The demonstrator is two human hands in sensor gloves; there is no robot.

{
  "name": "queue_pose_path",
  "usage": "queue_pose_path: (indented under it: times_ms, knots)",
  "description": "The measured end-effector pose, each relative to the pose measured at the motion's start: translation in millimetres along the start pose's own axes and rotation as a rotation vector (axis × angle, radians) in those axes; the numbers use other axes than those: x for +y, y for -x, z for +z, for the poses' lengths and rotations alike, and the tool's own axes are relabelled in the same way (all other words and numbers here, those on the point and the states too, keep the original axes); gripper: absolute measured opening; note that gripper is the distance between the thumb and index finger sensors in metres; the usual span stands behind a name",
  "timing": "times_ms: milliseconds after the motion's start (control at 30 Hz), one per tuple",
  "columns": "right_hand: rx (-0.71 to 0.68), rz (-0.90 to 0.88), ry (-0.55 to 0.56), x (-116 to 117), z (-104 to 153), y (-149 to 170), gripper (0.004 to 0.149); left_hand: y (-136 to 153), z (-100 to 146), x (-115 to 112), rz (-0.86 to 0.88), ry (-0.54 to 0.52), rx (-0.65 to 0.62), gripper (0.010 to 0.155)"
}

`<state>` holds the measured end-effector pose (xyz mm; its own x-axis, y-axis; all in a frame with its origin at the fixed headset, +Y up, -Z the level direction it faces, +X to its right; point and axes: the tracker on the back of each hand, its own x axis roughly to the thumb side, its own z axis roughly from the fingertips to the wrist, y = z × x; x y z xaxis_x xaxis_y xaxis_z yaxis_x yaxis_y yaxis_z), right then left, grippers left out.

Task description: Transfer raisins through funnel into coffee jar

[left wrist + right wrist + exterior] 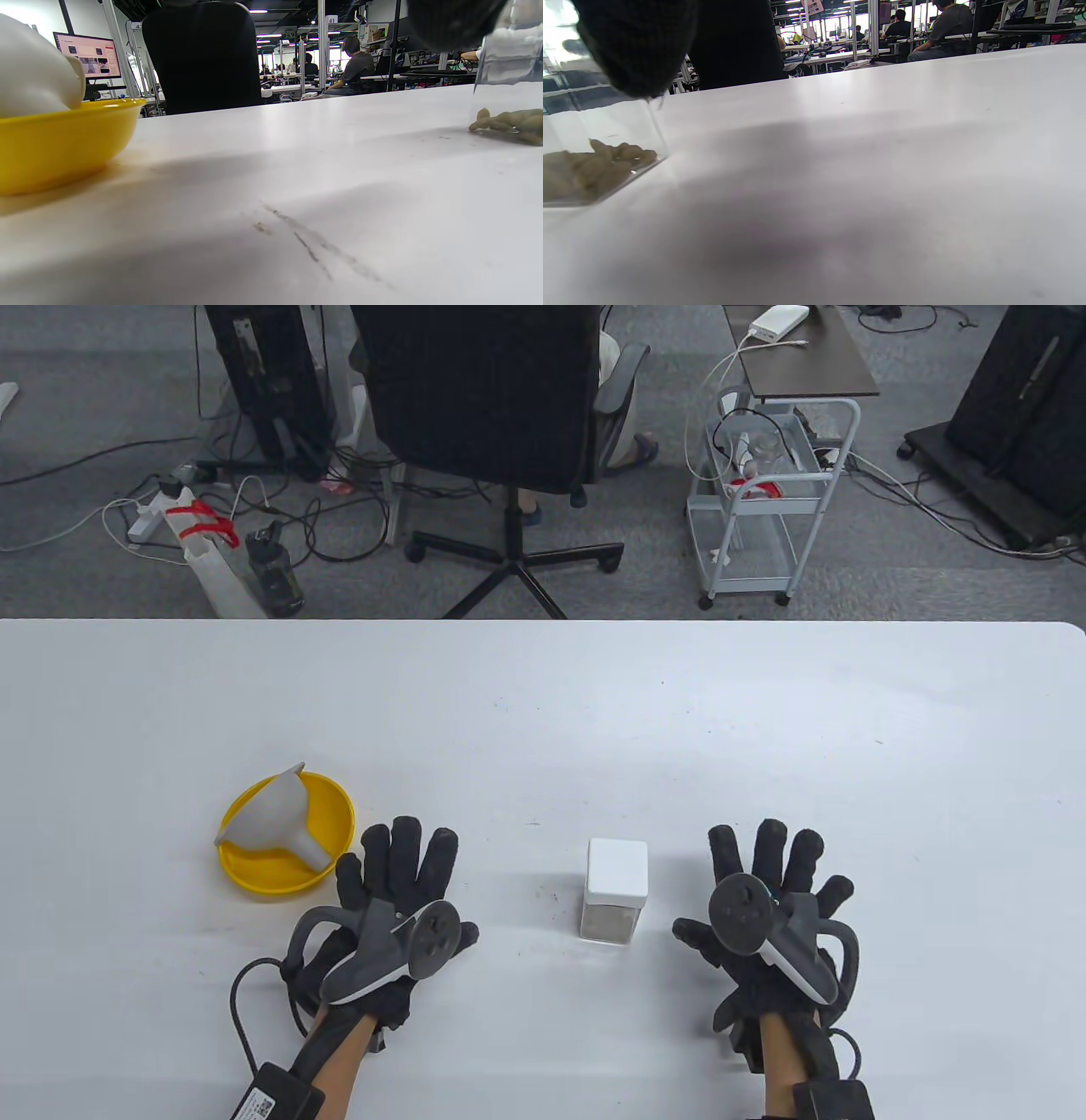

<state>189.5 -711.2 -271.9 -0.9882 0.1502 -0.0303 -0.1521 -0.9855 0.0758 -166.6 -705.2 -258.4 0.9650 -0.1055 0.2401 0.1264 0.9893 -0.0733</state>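
Note:
A clear square jar with a white lid (617, 868) stands on the white table (543, 712) between my hands, with pale raisins (589, 167) at its bottom; its corner shows in the left wrist view (509, 101). A grey-white funnel (276, 819) lies on its side in a yellow bowl (331, 814) at the left; the bowl also shows in the left wrist view (63, 140). My left hand (399, 891) rests flat on the table right of the bowl, fingers spread, holding nothing. My right hand (768, 886) rests flat right of the jar, fingers spread, holding nothing.
Beyond the table's far edge stand a black office chair (492, 398), a white wire cart (764, 500) and cables on the floor. Faint dark smudges (314, 250) mark the tabletop near the left hand.

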Motion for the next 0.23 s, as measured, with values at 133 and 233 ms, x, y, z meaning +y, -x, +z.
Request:
queue_pose_path:
  times_ms: [133,233]
  knots:
    - [0.0,0.006,-0.003,0.4,0.3,-0.3,0.107,0.2,-0.1,-0.4,-0.004,0.005,0.003,0.099]
    - [-0.001,0.01,-0.002,0.7,0.9,-0.7,0.107,0.3,0.3,-0.3,-0.007,0.007,0.006,0.099]
